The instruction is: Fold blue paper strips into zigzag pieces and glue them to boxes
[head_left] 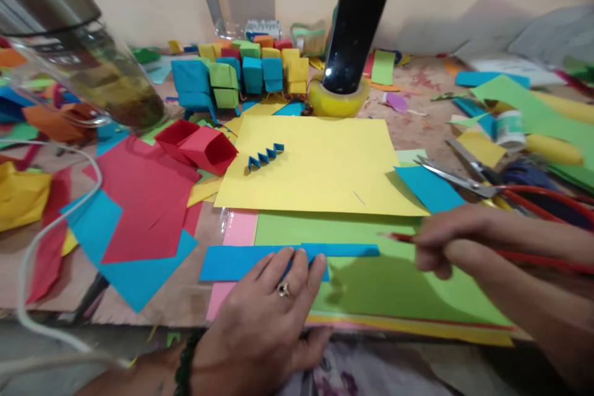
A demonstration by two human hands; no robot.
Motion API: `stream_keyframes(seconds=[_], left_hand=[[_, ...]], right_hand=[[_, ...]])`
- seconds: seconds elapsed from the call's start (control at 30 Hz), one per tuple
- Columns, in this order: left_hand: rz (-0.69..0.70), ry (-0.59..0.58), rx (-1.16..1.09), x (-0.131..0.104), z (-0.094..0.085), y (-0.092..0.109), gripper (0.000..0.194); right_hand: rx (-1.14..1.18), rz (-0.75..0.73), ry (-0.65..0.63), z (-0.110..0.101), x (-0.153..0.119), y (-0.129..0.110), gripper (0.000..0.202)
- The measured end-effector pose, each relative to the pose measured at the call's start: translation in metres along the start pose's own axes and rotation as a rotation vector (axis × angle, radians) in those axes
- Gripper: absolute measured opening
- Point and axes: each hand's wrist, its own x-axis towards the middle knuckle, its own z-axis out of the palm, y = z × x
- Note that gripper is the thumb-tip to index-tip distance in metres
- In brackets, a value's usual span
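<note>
My left hand, with a ring on one finger, lies flat with its fingertips pressing on a wide blue paper strip. A narrower blue strip sits over it and sticks out to the right. Beneath both is a stack topped by a green sheet. My right hand is closed around a red pencil, slightly blurred, its tip above the green sheet, apart from the strips. Behind them lies a yellow sheet bearing a zigzag-folded blue strip.
Scissors with red handles lie at the right beside paper scraps. A phone leans in a yellow tape roll. Folded paper blocks stand behind. At left are a glass bottle, a red folded box and a white cable.
</note>
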Motion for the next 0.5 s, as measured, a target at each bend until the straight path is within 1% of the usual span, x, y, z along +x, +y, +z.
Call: stream_keyframes(seconds=[0.03,0.07,0.1,0.13,0.17,0.23,0.3,0.37,0.5], left_hand=[[0.0,-0.001,-0.008,0.0,0.001,0.0,0.052],[0.0,-0.004,-0.015,-0.001,0.001,-0.001,0.053],[0.001,-0.005,-0.017,-0.001,0.002,-0.001,0.054],[0.001,-0.007,-0.016,-0.001,0.002,-0.001,0.054],[0.005,-0.012,-0.012,-0.001,0.002,-0.002,0.054],[0.012,-0.024,-0.009,-0.002,0.002,-0.002,0.054],[0.01,-0.023,-0.017,-0.001,0.001,-0.002,0.054],[-0.002,-0.019,-0.026,-0.001,0.001,-0.002,0.055],[-0.015,-0.057,-0.034,0.0,-0.001,-0.001,0.056]], right_hand=[[0.03,-0.022,-0.062,0.009,0.032,-0.028,0.022],[0.057,-0.063,-0.111,0.017,0.059,-0.053,0.026],[0.074,-0.122,-0.138,0.026,0.078,-0.073,0.029],[0.098,-0.21,-0.123,0.034,0.089,-0.086,0.029],[0.07,-0.271,-0.113,0.04,0.094,-0.094,0.026],[0.044,-0.43,-0.077,0.049,0.089,-0.096,0.021],[0.027,-0.522,-0.079,0.053,0.08,-0.089,0.017],[0.018,-0.546,-0.107,0.055,0.076,-0.084,0.016],[0.028,-0.569,-0.128,0.058,0.082,-0.085,0.014]])
